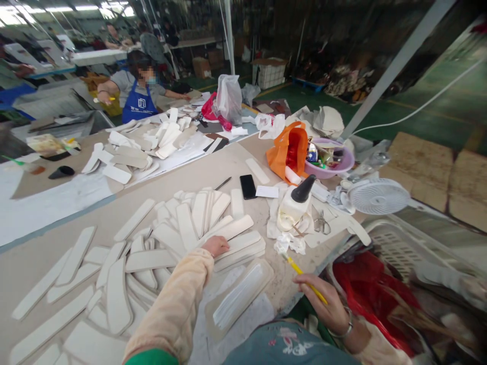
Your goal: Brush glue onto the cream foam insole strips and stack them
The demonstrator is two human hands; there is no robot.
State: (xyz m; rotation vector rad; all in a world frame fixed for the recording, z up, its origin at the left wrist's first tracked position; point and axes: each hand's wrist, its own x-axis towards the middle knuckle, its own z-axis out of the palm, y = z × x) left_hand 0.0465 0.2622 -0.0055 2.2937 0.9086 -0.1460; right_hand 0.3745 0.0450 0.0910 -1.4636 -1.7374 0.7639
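My left hand [215,246] rests with curled fingers on a spread of white elongated strips [182,238] that overlap across the table [213,170]; whether it grips one is hidden. My right hand [324,303], low at the table's front edge, is closed around a yellow brush [302,272] whose tip points up toward crumpled tissue [289,243]. A stack of strips on a clear sheet [239,294] lies between my two hands. A white glue bottle with a black nozzle [294,203] stands just beyond the tissue.
A black phone [248,186], scissors [321,222], an orange bag [288,147], a purple basin [331,165] and a small white fan [378,196] crowd the right. A white basket [395,243] holds red material. A person in a blue apron [139,96] works across the table.
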